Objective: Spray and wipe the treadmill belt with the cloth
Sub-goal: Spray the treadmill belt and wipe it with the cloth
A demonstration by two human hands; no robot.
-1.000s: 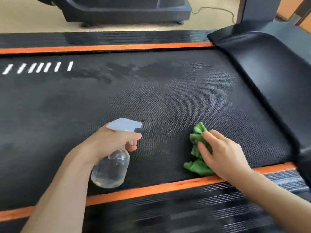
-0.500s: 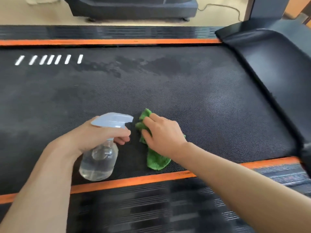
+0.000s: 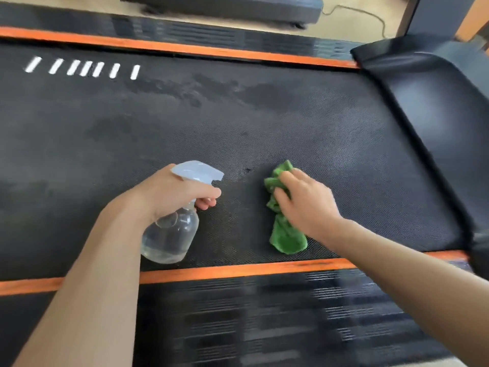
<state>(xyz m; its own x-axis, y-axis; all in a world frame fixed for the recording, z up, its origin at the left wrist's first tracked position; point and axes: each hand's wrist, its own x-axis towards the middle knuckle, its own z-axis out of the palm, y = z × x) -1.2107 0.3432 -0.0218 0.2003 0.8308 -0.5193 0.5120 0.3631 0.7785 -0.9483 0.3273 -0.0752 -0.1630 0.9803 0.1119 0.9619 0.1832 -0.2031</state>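
The black textured treadmill belt (image 3: 264,123) fills the middle of the view, with darker damp patches near its far side. My left hand (image 3: 172,192) grips a clear spray bottle (image 3: 172,234) with a pale blue trigger head, held low over the belt's near edge, nozzle pointing right. My right hand (image 3: 304,202) presses a crumpled green cloth (image 3: 285,237) flat on the belt, to the right of the bottle. Part of the cloth is hidden under my fingers.
Orange strips run along the belt's near side (image 3: 238,271) and far side (image 3: 185,47), with ribbed black side rails beyond them. A black motor cover (image 3: 436,107) rises at the right end. White dashes (image 3: 84,68) mark the belt at far left. Another machine's base (image 3: 238,6) stands behind.
My right hand swept the cloth left toward the bottle, then back right to its present spot. The left hand and bottle stayed nearly still.
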